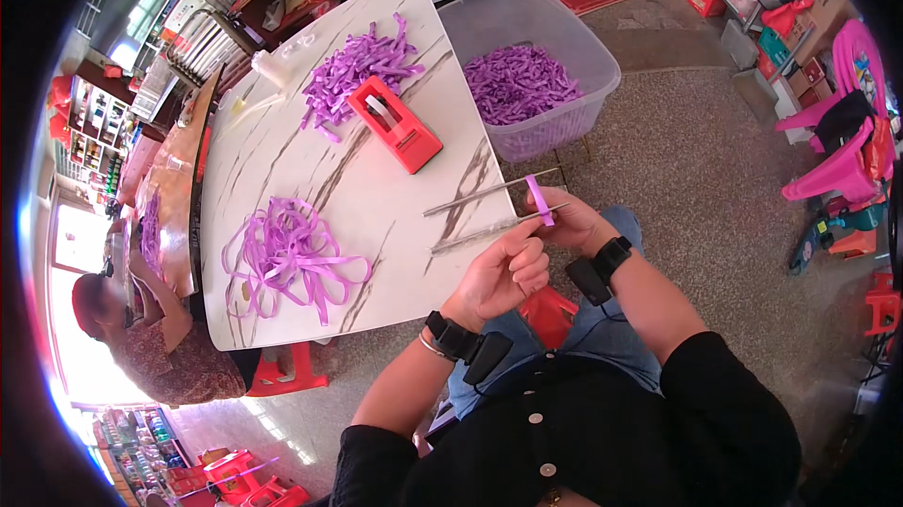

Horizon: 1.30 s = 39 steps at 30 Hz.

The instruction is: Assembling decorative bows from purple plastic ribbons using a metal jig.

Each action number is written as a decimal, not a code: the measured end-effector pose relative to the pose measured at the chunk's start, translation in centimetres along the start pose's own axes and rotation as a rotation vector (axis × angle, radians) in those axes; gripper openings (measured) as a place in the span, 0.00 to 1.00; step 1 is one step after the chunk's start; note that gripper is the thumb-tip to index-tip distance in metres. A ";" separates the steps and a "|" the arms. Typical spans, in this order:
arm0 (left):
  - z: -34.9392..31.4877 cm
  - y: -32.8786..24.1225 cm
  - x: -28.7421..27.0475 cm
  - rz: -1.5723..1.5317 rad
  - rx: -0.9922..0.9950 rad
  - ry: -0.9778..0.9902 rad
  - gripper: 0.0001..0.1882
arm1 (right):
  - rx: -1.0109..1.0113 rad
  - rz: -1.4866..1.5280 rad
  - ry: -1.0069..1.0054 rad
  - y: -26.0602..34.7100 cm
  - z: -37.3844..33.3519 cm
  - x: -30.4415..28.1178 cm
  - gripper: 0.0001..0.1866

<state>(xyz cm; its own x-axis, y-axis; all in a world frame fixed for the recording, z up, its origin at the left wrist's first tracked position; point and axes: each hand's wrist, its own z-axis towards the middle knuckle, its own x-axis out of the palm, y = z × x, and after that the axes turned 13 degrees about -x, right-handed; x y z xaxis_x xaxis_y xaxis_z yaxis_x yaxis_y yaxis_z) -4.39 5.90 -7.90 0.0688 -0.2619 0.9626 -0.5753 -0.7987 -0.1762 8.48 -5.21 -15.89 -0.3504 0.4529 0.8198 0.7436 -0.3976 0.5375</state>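
Note:
A short purple ribbon band (537,198) spans two thin metal rods (470,198) that stick out past the table's right edge. My right hand (572,223) is closed at the band's lower end, its fingertips partly hidden. From the left, my left hand (500,272) reaches in with its index finger stretched to the band beside the nearer rod; its other fingers curl into the palm, and whatever they hold, if anything, is hidden. Left of the hands, a loose tangle of purple ribbon (287,258) lies on the white marbled table (376,234). Beyond it is a red tape dispenser (400,135).
A heap of purple ribbon pieces (353,74) lies on the far table. Beside it stands a clear plastic tub (564,126) with many more. At left, another person (160,338) sits by a wooden counter (179,187). Pink chairs (837,164) stand at right.

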 end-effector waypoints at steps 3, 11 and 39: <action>0.3 0.0 0.0 -0.011 -0.015 0.014 0.13 | 0.049 0.048 0.169 1.2 0.0 -1.3 0.05; 0.2 0.0 -0.2 -0.021 -0.011 0.007 0.13 | 0.081 -0.480 -0.076 4.6 -1.5 1.6 0.09; 0.1 -0.2 -0.2 -0.030 -0.022 0.004 0.12 | 0.069 -1.020 -0.035 8.0 -1.7 2.9 0.09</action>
<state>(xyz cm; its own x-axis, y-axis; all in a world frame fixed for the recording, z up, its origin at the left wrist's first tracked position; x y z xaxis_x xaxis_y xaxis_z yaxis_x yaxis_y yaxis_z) -4.20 6.03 -8.05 0.0832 -0.2360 0.9682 -0.5911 -0.7939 -0.1427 12.40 -8.41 -8.89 -0.8185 0.5738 -0.0285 0.1324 0.2366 0.9625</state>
